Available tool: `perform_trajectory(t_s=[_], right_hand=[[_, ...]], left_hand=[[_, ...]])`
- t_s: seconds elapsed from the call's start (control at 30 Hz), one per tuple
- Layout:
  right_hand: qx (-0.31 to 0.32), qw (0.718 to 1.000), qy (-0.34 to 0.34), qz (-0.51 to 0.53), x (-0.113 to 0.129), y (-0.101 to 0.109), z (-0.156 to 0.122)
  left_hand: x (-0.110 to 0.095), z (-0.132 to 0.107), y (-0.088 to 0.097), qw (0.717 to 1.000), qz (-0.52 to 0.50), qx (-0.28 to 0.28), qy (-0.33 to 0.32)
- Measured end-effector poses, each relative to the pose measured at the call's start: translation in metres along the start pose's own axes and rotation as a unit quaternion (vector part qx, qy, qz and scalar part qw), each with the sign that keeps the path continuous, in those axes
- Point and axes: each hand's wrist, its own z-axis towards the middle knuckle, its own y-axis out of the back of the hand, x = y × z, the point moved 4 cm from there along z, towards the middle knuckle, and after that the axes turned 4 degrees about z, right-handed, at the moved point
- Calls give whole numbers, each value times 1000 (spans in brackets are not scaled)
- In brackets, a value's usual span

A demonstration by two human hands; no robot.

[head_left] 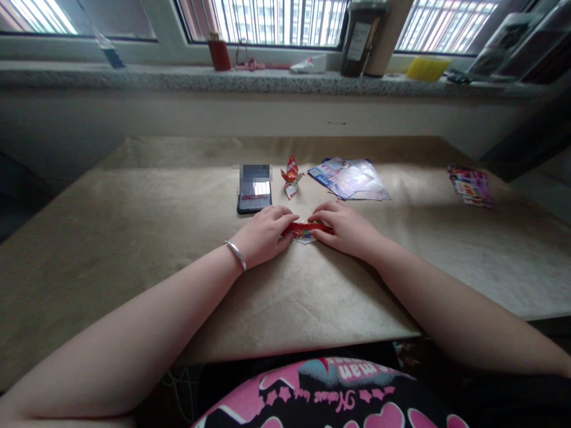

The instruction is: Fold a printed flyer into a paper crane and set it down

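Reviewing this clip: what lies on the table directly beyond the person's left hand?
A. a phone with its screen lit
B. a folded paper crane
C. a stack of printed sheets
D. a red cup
A: the phone lies flat just beyond the left hand, screen lit; the folded paper figure and printed sheets sit further right.

Tan table (134, 238), granite sill (134, 77) — barred windows (276, 21), daylight

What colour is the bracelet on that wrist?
Silver; the bracelet circles the left wrist, clearest in the head view.
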Motion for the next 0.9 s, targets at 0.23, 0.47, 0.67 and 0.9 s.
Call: perform_trajectory(t_s=[0.23,0.47,0.67,0.9], right_hand=[[-2,1000,6,19,2,0,-1],[-9,998,16,67,1,0,-1],[-17,992,-3,123,6,3,0],[-88,983,-23,161,6,8,-2]], left_hand=[[1,1,0,999,15,25,16],[0,1,3,999,6,35,18],[-1,0,5,1000,-5,9,25],[1,-1,3,997,-60,-15,36]])
